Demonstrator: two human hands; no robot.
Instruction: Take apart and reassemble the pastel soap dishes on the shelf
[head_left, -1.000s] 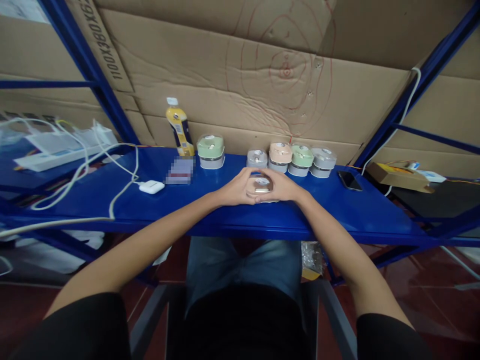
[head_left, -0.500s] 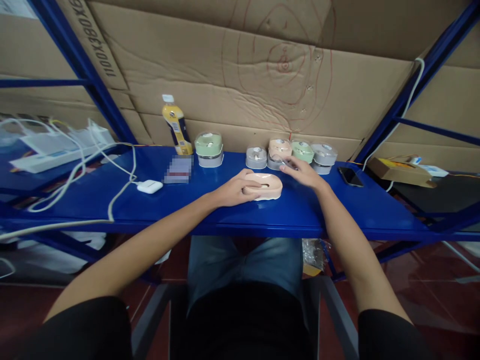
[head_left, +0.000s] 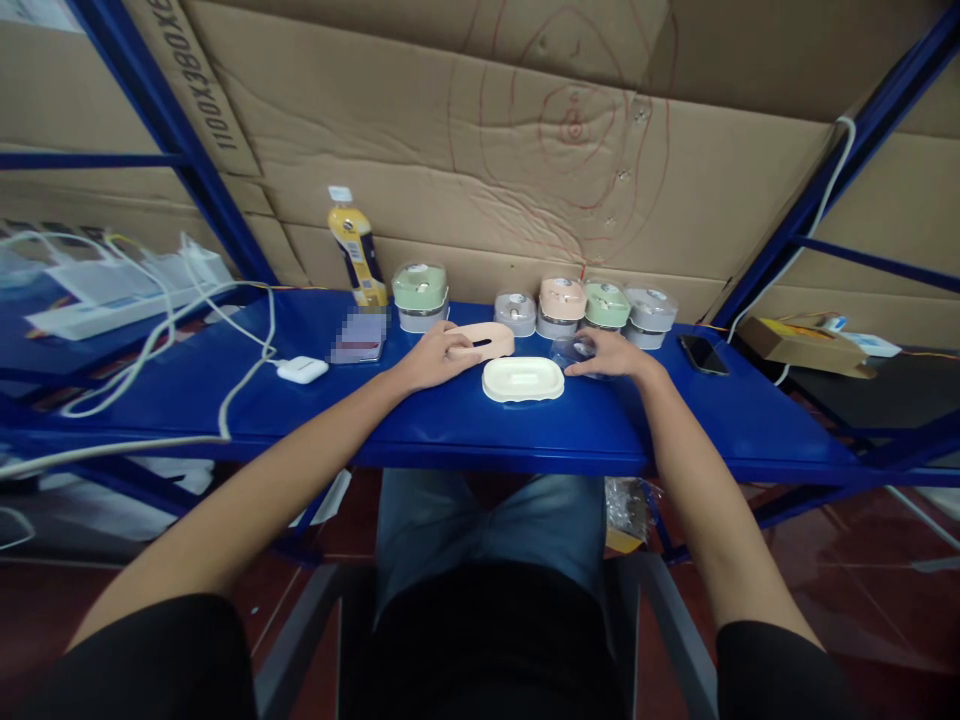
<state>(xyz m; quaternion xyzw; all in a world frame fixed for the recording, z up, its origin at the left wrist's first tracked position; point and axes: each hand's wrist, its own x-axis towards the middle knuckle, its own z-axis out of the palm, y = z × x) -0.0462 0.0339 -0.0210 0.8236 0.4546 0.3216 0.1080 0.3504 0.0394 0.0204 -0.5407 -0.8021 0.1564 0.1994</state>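
My left hand point(head_left: 435, 358) grips the left end of a peach oval cover point(head_left: 491, 341) with a dark slot in its top. Just in front of that cover, a cream oval tray point(head_left: 523, 379) lies on the blue tabletop, touched by neither hand. To the right, my right hand point(head_left: 611, 355) has its fingers curled over a clear plastic lid point(head_left: 568, 352), low at the table surface. Part of the lid is hidden under the fingers, and I cannot tell whether it rests on the table.
Along the back stand several small boxes with clear lids, among them a green one point(head_left: 420, 296) and a peach one point(head_left: 561, 304). A yellow drink bottle point(head_left: 358, 255), a white earbud case point(head_left: 301, 369) and cables are left; a phone point(head_left: 703, 353) lies right.
My left hand has lifted the peach cover off and carried it left and back, baring the cream tray. My right hand has brought the clear lid down toward the table.
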